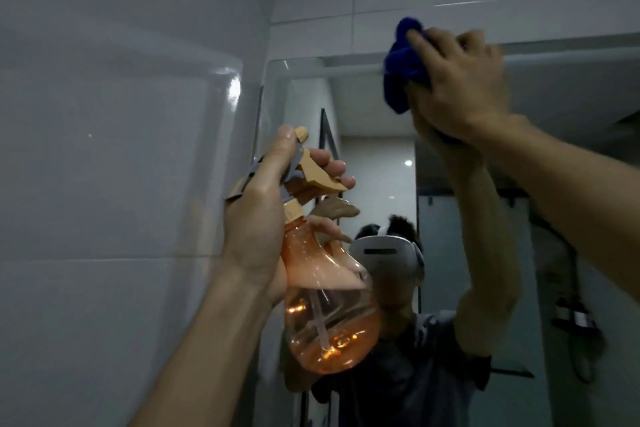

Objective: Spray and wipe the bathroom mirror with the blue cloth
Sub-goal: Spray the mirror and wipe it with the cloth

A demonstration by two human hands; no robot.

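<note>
blue cloth pressed on mirror; left hand grips spray bottle.

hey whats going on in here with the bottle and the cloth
A person is cleaning a bathroom mirror. The right hand presses a bunched blue cloth against the glass at the mirror's top edge. The left hand holds an orange spray bottle up near the mirror's left side, fingers wrapped around its trigger, with liquid visible inside. Whether it is spraying right now cannot be told.
</note>
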